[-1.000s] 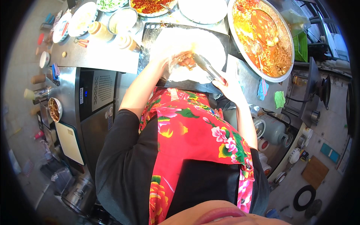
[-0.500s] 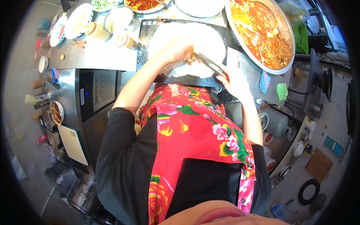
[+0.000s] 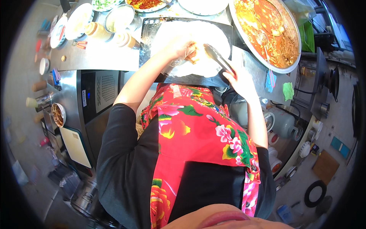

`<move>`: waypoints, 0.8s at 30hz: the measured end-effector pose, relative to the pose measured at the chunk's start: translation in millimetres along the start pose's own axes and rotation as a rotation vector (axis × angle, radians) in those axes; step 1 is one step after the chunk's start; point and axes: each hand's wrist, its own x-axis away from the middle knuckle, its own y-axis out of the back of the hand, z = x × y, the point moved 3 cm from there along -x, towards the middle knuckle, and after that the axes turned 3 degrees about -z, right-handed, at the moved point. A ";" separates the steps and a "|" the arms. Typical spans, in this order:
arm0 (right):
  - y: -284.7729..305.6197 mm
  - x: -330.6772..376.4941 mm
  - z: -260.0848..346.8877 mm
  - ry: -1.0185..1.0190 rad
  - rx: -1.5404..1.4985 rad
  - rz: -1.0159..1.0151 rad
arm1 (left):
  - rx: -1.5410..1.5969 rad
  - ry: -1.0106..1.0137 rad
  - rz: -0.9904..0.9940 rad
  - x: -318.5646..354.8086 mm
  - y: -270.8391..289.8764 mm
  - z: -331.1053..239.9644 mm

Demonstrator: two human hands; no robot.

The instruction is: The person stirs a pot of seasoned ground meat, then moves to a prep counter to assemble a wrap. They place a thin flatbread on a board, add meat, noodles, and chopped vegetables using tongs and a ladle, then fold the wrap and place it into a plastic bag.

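Left hand [image 3: 179, 47] cupped on the flatbread [image 3: 198, 42] at the filling [image 3: 192, 53]; right hand [image 3: 238, 78] at the counter's near edge, clamped around metal tongs [image 3: 217, 57].

The left hand [image 3: 178, 46] presses an orange-brown filling [image 3: 191, 53] onto a thin, round white flatbread [image 3: 198, 38] lying on a black griddle [image 3: 152, 30]. The right hand [image 3: 240, 78] grips metal tongs [image 3: 218, 58] whose tips touch that filling. A wide round pan of red stew [image 3: 272, 30] sits at the counter's right edge.
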 end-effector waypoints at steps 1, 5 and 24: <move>-5.3 -4.2 2.1 0.049 0.067 -0.017 | -0.112 -0.103 -0.024 0.0 0.7 -1.3; -17.9 -14.5 -1.3 0.035 0.079 0.003 | 0.001 -0.011 -0.017 -5.2 -1.8 8.0; -26.7 -6.0 -10.6 -0.092 -0.001 0.005 | 0.364 0.395 -0.140 -5.0 23.9 9.8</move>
